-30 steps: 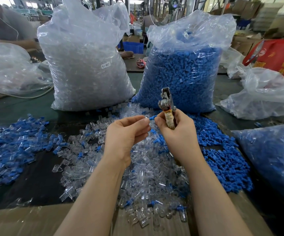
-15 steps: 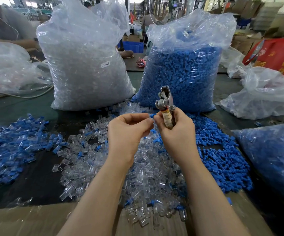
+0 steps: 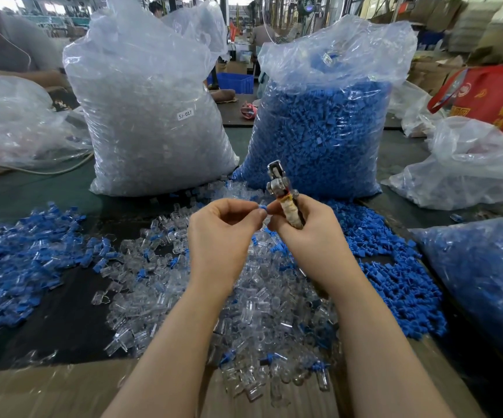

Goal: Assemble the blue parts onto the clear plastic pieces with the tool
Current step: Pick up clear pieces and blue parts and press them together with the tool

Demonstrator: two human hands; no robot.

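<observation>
1. In the head view, our left hand (image 3: 223, 236) pinches a small blue part (image 3: 262, 207) between thumb and fingers, above the middle of the table (image 3: 27, 191).
2. Our right hand (image 3: 307, 233) grips the tool (image 3: 283, 191), its metal head pointing up, just beside the blue part.
3. Under our hands lies a pile of clear plastic pieces (image 3: 244, 312).
4. Loose blue parts (image 3: 395, 282) lie toward the right edge.
5. Two big bags stand at the far side: the clear bag (image 3: 154, 116) and the blue bag (image 3: 319, 131).
</observation>
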